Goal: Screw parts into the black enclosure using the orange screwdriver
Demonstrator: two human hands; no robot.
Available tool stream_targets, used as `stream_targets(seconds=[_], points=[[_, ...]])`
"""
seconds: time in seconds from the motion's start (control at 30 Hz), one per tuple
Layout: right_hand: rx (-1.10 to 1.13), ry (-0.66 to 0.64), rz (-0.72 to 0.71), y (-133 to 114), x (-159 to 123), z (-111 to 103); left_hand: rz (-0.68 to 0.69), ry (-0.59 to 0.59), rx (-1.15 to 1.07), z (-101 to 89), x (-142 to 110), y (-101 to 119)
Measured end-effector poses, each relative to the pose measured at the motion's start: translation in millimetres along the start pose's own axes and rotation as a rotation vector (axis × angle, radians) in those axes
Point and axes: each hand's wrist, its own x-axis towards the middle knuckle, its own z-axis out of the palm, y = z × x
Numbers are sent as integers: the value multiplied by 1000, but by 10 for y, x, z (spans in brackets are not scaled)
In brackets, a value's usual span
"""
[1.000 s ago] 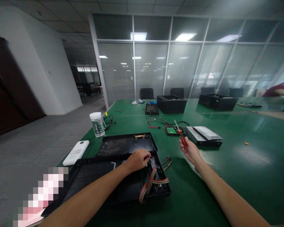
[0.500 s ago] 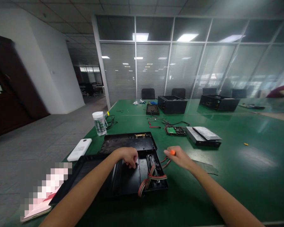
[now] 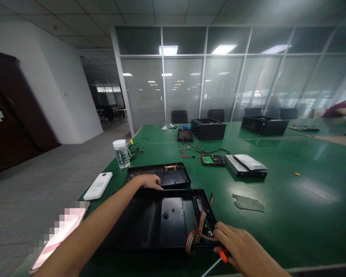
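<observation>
Dim and hazy, bright panels [image 3: 224, 49] in glass [image 3: 184, 92]
Pale glare on the surface [image 3: 288, 231] toward its right edge, periphery stretched

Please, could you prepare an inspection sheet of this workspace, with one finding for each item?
Surface: green table, glossy.
Job's things: black tray; screwdriver with orange on its handle.
Clutter: clear bottle, white device, grey sheet, yellow piece.
Hands: left hand at tray's far rim, grip unclear; right hand holds screwdriver beside tray's right end.
Cables: striped ribbon cable at tray's right end; red cable farther back.
Surroundings: glass partition; person far right.
</observation>
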Motion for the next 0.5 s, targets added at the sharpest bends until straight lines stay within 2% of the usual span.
stream_targets(seconds=[0.07,0.13,0.27,0.37,0.5], points=[[24,5,2,85,-126,-7,59,27,103,42,7,53],[31,28,1,154,-213,13,148,108,236,45,-10,126],[4,71,20,214,-195,93,219,271,401,-97,-147,228],[-23,67,36,234,16,109,242,339,430,-300,-390,310],[-50,45,23,345,521,107,304,414,411,-516,-939,586]])
